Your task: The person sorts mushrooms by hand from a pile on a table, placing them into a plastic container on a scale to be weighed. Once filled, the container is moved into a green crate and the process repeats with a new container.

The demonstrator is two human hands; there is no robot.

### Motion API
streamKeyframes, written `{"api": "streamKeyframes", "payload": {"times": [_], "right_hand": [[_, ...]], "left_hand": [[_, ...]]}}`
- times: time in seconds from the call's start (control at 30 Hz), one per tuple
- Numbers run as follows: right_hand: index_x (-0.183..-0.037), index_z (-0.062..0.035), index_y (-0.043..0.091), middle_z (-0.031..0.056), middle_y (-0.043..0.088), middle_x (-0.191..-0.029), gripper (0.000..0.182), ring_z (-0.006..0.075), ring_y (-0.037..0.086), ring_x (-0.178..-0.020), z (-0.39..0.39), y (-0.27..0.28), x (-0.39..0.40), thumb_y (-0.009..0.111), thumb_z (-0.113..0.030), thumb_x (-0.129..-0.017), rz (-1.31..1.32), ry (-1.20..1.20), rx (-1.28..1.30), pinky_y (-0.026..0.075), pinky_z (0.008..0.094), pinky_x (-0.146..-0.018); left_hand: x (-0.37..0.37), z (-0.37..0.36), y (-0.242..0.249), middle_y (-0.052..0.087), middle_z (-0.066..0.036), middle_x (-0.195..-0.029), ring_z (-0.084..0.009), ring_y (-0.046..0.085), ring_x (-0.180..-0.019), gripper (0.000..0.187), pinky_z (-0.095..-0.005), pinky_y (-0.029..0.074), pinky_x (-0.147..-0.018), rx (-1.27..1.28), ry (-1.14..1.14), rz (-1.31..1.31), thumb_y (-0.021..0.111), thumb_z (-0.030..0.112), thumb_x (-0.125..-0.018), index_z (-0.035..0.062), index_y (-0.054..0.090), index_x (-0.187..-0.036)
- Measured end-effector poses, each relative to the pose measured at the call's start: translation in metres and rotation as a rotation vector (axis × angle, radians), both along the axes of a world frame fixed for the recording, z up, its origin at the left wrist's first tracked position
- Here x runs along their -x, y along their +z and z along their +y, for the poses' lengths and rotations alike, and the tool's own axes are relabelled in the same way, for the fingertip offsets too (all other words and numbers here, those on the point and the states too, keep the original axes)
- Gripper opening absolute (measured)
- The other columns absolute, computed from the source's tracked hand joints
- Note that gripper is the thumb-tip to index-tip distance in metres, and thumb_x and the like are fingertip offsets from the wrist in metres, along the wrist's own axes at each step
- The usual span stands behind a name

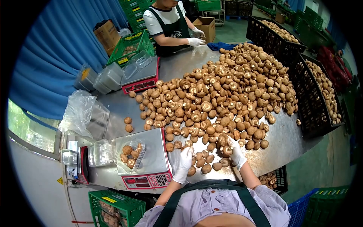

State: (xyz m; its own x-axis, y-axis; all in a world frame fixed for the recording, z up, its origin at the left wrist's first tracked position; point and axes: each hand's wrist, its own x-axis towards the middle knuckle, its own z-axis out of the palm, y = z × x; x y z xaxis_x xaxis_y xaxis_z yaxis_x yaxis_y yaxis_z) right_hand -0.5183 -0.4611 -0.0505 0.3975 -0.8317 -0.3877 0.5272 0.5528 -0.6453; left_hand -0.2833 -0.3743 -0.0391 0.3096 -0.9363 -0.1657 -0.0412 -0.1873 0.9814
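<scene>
Apparently picking out, pinching a brown, round-capped mushroom (227,150) in the white-gloved right hand (237,154); cannot tell about the white-gloved left hand (184,162). Next, probably calls for carrying left to the clear plastic tray (141,156).

1. Wall (41,162): a yellow triangular warning sign (60,181), its symbol too small to read.
2. Near scale (123,181): red lit digits and keypad markings, illegible.
3. Co-worker's apron (169,28): white characters, unclear.
4. Lower green crate (134,205): yellow label (109,199), unreadable.
</scene>
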Motion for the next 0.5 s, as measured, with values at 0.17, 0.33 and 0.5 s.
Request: {"api": "streamKeyframes", "payload": {"times": [0.17, 0.33, 0.5], "right_hand": [[-0.132, -0.003, 0.041, 0.0079, 0.051, -0.125, 0.045, 0.0189, 0.053, -0.109, 0.0, -0.016, 0.006, 0.051, -0.017, -0.09, 0.031, -0.004, 0.022, 0.047, 0.0323, -0.088], [-0.133, -0.0038, 0.041, 0.0068, 0.055, -0.119, 0.05, 0.0173, 0.053, -0.108, 0.011, 0.006, -0.008, 0.055, -0.02, -0.088, 0.237, 0.006, 0.093, 0.046, 0.031, -0.089], [-0.132, -0.0018, 0.043, 0.0096, 0.05, -0.128, 0.049, 0.0198, 0.045, -0.119, 0.016, 0.028, -0.019, 0.056, -0.018, -0.088, 0.292, 0.225, 0.349, 0.034, 0.0296, -0.1]], "left_hand": [[-0.01, -0.002, 0.019, 0.059, -0.01, -0.084, -0.0175, 0.06, -0.072, 0.011, -0.0279, 0.048, -0.065, 0.154, 0.163, -0.442, 0.063, 0.006, -0.08, -0.0006, 0.059, -0.089], [-0.005, -0.003, 0.003, 0.056, -0.01, -0.101, -0.0184, 0.06, -0.085, 0.022, -0.027, 0.049, -0.075, 0.288, 0.197, -0.567, 0.062, 0.002, -0.079, 0.0016, 0.058, -0.101], [0.019, -0.003, 0.004, 0.06, -0.009, -0.104, -0.0133, 0.059, -0.09, 0.026, -0.0239, 0.048, -0.077, 0.107, -0.03, -0.03, 0.057, 0.009, -0.088, -0.0025, 0.054, -0.112]]}}
